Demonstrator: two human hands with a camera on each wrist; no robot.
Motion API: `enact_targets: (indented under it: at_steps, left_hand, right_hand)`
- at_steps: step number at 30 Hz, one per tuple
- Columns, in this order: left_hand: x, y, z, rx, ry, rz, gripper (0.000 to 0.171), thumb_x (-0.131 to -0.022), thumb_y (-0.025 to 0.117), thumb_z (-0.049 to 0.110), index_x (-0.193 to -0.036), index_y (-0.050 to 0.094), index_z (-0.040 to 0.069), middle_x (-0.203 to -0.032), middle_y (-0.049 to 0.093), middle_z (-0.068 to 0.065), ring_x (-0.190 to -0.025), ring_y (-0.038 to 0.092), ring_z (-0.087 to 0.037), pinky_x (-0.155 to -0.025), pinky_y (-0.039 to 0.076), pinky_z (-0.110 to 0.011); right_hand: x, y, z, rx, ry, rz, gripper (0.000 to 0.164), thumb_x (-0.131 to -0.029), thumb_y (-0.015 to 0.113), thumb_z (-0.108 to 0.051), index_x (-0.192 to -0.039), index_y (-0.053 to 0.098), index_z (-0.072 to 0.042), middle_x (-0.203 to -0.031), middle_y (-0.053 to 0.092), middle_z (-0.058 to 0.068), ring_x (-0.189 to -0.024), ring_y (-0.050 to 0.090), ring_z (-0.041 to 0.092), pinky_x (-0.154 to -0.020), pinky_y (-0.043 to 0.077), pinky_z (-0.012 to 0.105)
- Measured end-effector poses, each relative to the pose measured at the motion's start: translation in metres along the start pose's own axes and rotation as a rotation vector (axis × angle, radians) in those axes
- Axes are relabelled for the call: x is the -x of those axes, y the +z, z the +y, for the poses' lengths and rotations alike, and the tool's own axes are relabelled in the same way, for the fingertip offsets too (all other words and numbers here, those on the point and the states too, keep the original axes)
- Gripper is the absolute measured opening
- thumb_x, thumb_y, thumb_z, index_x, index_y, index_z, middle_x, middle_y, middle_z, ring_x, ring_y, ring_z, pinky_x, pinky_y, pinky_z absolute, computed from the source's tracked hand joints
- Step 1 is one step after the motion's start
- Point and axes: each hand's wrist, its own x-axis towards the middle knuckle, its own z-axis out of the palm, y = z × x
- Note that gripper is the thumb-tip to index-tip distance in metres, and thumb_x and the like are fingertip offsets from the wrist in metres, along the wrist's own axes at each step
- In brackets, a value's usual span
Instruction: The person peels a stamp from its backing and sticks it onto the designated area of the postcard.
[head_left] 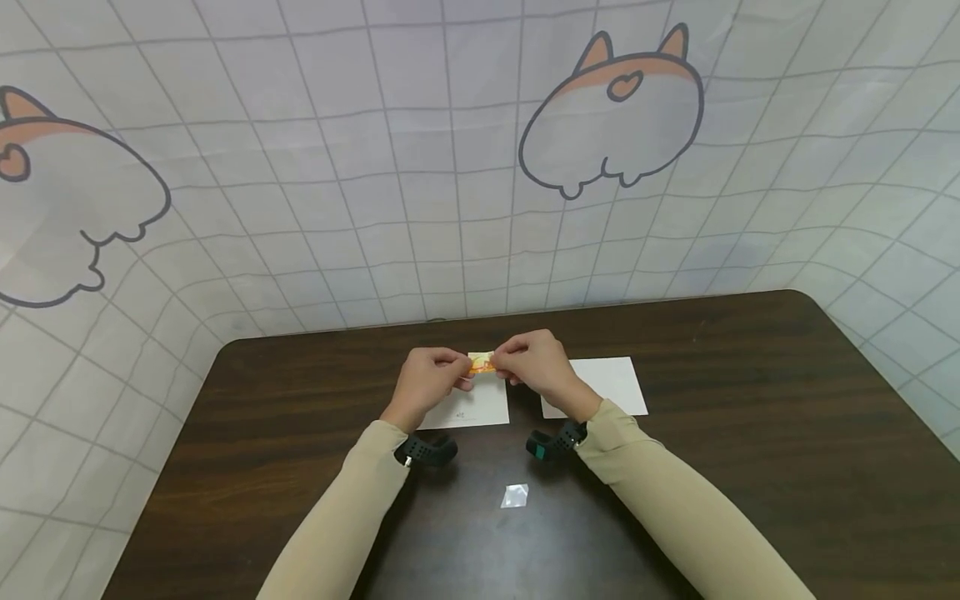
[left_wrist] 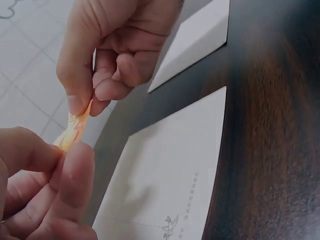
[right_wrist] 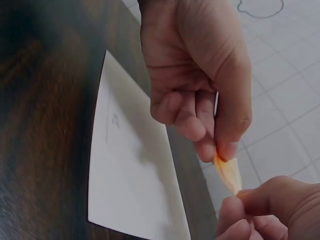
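Observation:
A small orange-and-yellow slip is held up between my two hands, above a white card-like sheet. My left hand pinches its left end between thumb and fingers. At the other end, my right hand pinches it in the same way. In the left wrist view the slip looks thin and slightly bent. Fine print and a small bird drawing mark the lower part of the sheet. Fingertips hide both ends of the slip.
A second white sheet lies to the right, partly under my right wrist. Nearer to me, a small shiny, whitish square lies on the dark wooden table. A white grid-patterned cloth hangs behind the table's far edge.

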Motion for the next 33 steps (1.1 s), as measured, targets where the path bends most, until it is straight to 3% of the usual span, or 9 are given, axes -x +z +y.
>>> enact_targets:
  at_steps: [7,17,24,33]
  left_hand:
    - [-0.003,0.003,-0.001,-0.12,-0.031,0.007,0.021,-0.094,0.07,0.022,-0.102,0.081,0.006,-0.074,0.078,-0.005,-0.063,0.072,-0.009,-0.094,0.052,-0.037]
    - [-0.004,0.002,0.007,-0.226,-0.041,-0.02,0.021,-0.095,0.068,0.021,-0.098,0.082,0.006,-0.081,0.079,-0.004,-0.057,0.069,-0.01,-0.097,0.054,-0.041]
    - [-0.005,0.004,0.01,-0.26,-0.06,-0.031,0.021,-0.095,0.067,0.021,-0.098,0.081,0.006,-0.075,0.078,-0.003,-0.054,0.068,-0.009,-0.08,0.055,-0.029]
    - [-0.002,0.008,0.011,-0.318,-0.072,-0.028,0.016,-0.092,0.071,0.019,-0.093,0.082,0.008,-0.06,0.071,-0.001,-0.053,0.067,-0.009,-0.068,0.047,-0.023]
  right_hand:
    - [-0.004,0.003,-0.001,0.061,0.084,-0.021,0.012,-0.088,0.075,-0.013,-0.094,0.081,-0.004,-0.079,0.078,0.011,-0.06,0.068,0.01,-0.06,0.061,0.025]
    - [-0.009,0.003,-0.003,0.104,0.126,-0.057,0.012,-0.089,0.075,-0.011,-0.094,0.08,-0.001,-0.07,0.076,0.008,-0.052,0.067,0.008,-0.055,0.059,0.022]
    - [-0.01,0.005,-0.006,0.261,0.098,-0.037,0.011,-0.089,0.074,-0.013,-0.087,0.08,-0.004,-0.064,0.073,0.004,-0.052,0.067,0.009,-0.054,0.057,0.022]
    - [-0.007,0.006,-0.006,0.342,0.111,-0.04,0.012,-0.088,0.074,-0.013,-0.08,0.08,-0.007,-0.063,0.072,0.002,-0.051,0.066,0.01,-0.054,0.055,0.022]
